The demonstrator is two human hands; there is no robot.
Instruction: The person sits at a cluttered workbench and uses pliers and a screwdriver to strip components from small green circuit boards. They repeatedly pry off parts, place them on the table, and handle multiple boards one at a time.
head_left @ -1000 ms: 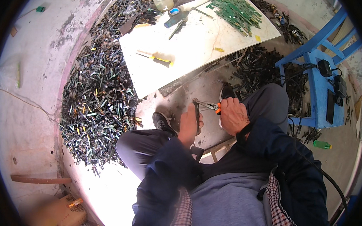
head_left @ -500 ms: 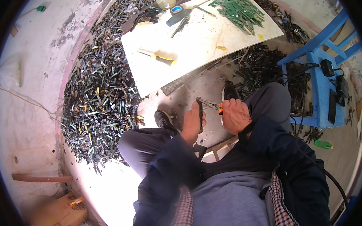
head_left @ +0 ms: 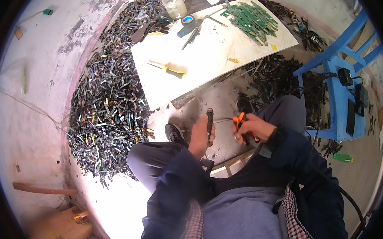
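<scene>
My left hand (head_left: 199, 137) is closed around a narrow dark strip (head_left: 209, 119), held nearly upright between thumb and fingers above the floor. To its right, my right hand (head_left: 258, 126) grips orange-and-black handled pliers (head_left: 241, 119). The pliers' handles look spread, and motion blurs their jaws. A thin dark line crosses the gap between the strip and the pliers; I cannot tell whether it is a wire or part of the tool. Both hands are between my knees.
Ahead, a white board (head_left: 158, 87) carries a yellow-handled screwdriver (head_left: 175, 73), green circuit strips (head_left: 251, 21), blue-centred tape (head_left: 187, 19) and a cloudy cup (head_left: 175, 7). Dark strips (head_left: 109, 111) heap at left. A blue chair (head_left: 337, 97) with black adapters stands right, near a green bottle (head_left: 342, 157).
The pliers have come away from the strip's upper end, moving right and slightly down with my right hand, and have turned. My left hand still holds the strip.
</scene>
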